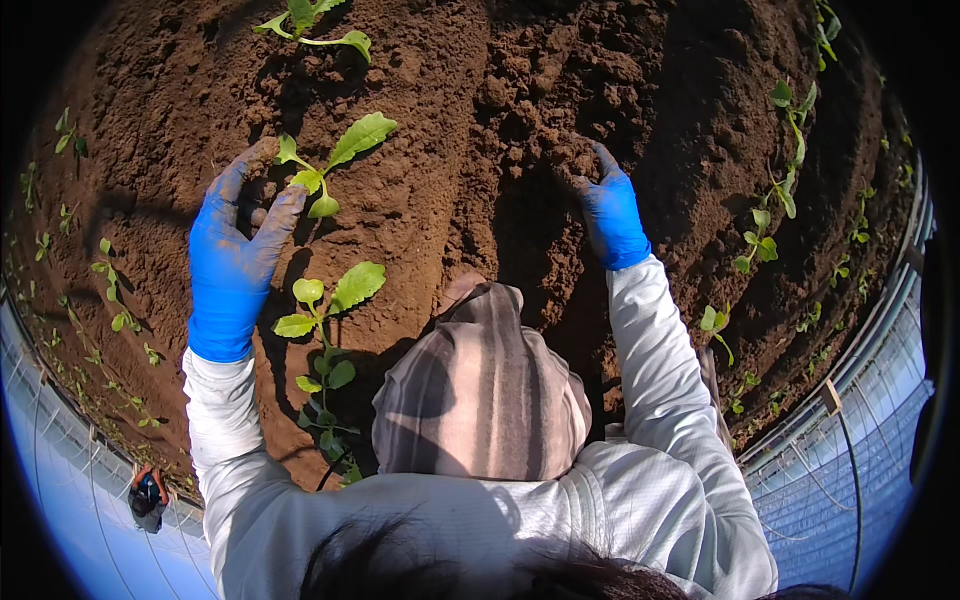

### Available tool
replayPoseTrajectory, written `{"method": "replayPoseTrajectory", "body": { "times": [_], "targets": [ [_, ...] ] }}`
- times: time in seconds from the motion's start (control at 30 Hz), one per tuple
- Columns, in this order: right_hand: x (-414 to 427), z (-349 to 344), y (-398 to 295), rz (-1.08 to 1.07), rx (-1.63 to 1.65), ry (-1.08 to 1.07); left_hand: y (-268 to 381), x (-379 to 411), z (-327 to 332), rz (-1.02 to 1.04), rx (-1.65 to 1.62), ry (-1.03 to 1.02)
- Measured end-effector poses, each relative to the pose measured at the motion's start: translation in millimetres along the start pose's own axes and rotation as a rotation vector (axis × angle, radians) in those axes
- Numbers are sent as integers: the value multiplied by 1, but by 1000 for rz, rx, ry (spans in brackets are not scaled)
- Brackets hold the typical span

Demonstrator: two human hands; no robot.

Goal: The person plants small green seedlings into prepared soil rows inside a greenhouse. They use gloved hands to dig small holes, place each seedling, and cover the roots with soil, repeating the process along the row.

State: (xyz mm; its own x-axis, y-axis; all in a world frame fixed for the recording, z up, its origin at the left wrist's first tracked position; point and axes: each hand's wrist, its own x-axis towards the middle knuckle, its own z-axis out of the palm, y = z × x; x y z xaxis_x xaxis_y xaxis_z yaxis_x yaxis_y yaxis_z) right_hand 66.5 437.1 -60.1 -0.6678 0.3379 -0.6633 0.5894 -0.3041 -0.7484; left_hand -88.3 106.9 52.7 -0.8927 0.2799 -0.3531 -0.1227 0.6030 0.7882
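My left hand [244,236], in a blue glove caked with soil, is at the left beside a leafy green seedling [322,178]. Thumb and fingers are apart, with the thumb close to the seedling's lower leaves. My right hand [611,206], also in a soiled blue glove, is at the centre right with its fingers around a clump of brown soil [571,156]. A dark furrow [529,232] runs just left of it. Another seedling [358,287] grows below the one by my left hand.
More seedlings stand in line above [341,40] and below [321,381]. Further rows of young plants grow at the left [111,283] and right [792,142]. My knee in striped cloth [480,390] is at the lower middle. A person [148,499] is far off at the lower left.
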Motion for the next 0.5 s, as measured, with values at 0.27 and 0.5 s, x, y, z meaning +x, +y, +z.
{"method": "replayPoseTrajectory", "body": {
  "times": [0.27, 0.5],
  "targets": [
    [16, -26, 35, -13, -323, 171, 6, 1, 11, -144, -55, -11],
    [11, -11, -13, -332, -664, 64, 1, -7, -2, -231, -86, -10]
  ]
}}
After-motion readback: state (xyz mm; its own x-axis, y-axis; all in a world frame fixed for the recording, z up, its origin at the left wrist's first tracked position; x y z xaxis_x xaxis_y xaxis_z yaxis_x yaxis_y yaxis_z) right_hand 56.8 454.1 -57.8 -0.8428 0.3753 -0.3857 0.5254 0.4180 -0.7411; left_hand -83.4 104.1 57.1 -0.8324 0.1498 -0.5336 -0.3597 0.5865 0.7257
